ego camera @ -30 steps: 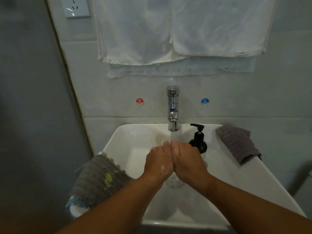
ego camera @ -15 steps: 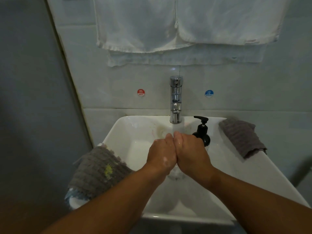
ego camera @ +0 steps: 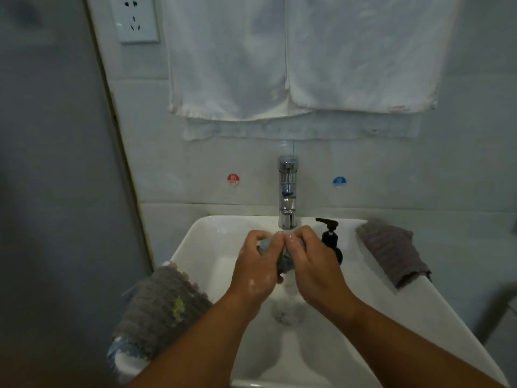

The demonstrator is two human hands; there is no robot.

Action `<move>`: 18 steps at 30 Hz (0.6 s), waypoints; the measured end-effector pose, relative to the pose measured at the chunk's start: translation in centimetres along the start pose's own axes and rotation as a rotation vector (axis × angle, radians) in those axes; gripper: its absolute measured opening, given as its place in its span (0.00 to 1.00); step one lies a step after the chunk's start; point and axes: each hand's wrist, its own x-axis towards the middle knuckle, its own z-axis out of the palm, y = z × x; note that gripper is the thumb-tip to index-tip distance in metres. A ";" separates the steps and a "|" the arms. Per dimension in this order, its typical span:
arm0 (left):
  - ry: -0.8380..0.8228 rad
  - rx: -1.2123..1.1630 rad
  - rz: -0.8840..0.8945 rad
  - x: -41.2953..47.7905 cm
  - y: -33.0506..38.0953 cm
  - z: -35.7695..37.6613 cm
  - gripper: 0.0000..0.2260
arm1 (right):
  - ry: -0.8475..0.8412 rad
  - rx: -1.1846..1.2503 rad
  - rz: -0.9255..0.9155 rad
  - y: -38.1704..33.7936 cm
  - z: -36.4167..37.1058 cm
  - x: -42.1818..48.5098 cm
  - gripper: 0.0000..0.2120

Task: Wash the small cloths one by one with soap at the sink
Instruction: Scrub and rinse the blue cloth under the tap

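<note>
Dim tiled wall with white towels [ego camera: 307, 57] across the upper half of the frame; below it a white sink [ego camera: 201, 253], with a chrome tap [ego camera: 288, 191] at the back edge. In the centre, just under the spout, a small blue-grey cloth [ego camera: 284, 263], bunched up and squeezed between left hand [ego camera: 256, 271] and right hand [ego camera: 316, 271]. Fingers [ego camera: 258, 236] of both hands curled inward, pinching the cloth from two sides, tips nearly meeting on top. Long axis of the bundle roughly from top to bottom of the frame, lower end hanging out between the palms. Both hands equally near, so most likely a rubbing or wringing move next, one hand against the other. Running water: hard to tell. Black soap bottle [ego camera: 330, 239] just right of the right hand. On the rim, well apart from the hands, a spotted grey cloth [ego camera: 162, 303] at lower left and a plain grey cloth [ego camera: 391, 250] at right, probably waiting for their turn.
</note>
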 end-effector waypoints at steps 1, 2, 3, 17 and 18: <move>0.020 -0.086 -0.003 0.2 0.1 -0.5 0.12 | -0.012 0.014 0.029 -0.3 -0.4 0.2 0.07; 0.026 -0.164 -0.015 0.3 0.2 -1.0 0.15 | -0.039 0.022 0.061 -0.7 -0.8 0.3 0.06; 0.026 -0.213 -0.023 0.5 0.1 -1.4 0.18 | -0.080 0.037 0.093 -0.7 -1.2 0.5 0.05; -0.080 0.228 0.257 0.0 0.9 -3.6 0.19 | -0.097 -0.068 -0.024 -2.3 -3.6 1.1 0.09; -0.073 0.240 0.269 0.1 1.0 -4.0 0.17 | -0.084 -0.037 -0.035 -2.3 -3.9 1.1 0.08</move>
